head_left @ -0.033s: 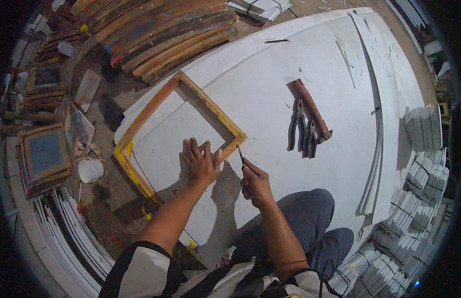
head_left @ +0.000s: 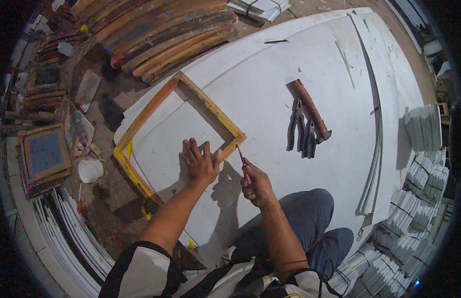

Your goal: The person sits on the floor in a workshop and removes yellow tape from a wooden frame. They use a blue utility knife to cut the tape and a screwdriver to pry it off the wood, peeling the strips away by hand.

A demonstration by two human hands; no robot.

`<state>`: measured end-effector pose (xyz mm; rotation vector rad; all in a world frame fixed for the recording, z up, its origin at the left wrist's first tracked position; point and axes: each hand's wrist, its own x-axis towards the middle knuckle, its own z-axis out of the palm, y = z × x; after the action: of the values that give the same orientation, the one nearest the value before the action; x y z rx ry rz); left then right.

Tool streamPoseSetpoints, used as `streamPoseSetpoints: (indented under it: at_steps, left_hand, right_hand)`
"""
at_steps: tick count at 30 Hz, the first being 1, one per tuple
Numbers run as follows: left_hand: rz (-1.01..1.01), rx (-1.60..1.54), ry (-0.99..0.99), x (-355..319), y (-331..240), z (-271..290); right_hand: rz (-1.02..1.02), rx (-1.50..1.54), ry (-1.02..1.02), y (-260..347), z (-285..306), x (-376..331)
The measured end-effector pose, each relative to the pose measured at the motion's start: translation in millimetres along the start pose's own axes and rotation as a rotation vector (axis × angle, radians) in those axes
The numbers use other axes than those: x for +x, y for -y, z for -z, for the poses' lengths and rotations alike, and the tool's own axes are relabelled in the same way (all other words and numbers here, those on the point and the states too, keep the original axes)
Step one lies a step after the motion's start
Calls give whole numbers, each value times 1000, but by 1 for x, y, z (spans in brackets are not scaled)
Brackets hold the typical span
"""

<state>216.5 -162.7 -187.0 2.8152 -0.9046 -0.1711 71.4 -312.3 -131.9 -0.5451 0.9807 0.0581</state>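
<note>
A square wooden frame (head_left: 210,108) with yellow paint stains lies on white sheets. My left hand (head_left: 203,166) rests across the frame's near side, fingers spread and pressing flat. In my right hand (head_left: 259,186) is a screwdriver (head_left: 248,180) with a reddish handle, gripped with its thin shaft pointing up and away. Its tip meets the frame's right corner, or comes very close to it. To the right on the sheet lie a hammer (head_left: 312,110) and dark-handled pliers (head_left: 301,131), side by side and partly overlapping.
White sheets (head_left: 270,79) cover the work surface, with cut strips (head_left: 372,198) on the right. Old wooden frames (head_left: 176,39) are stacked at the far left. A white cup (head_left: 90,171) stands on the floor at left. Bundled white strips (head_left: 404,211) lie at lower right.
My right hand's fingers have shifted round the screwdriver, so more of its handle shows. The left hand and the frame have stayed in place.
</note>
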Motion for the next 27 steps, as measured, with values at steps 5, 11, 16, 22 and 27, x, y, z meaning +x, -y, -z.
streamPoseSetpoints:
  at_steps: [5, 11, 16, 22, 27]
  left_hand:
    - [10, -16, 16, -1, -6, 12]
    - [40, -29, 27, 5, -8, 9]
    - [28, -55, 80, 5, 17, 8]
    - [-35, 0, 104, -29, 36, 26]
    - [-20, -53, 75, -31, 25, 37]
  right_hand:
    - [-262, 678, 340, -13, 20, 1]
    - [-253, 513, 375, -1, 31, 4]
    - [113, -420, 39, 10, 12, -45]
    - [580, -1191, -124, -18, 16, -54]
    - [538, -1308, -176, -20, -11, -42]
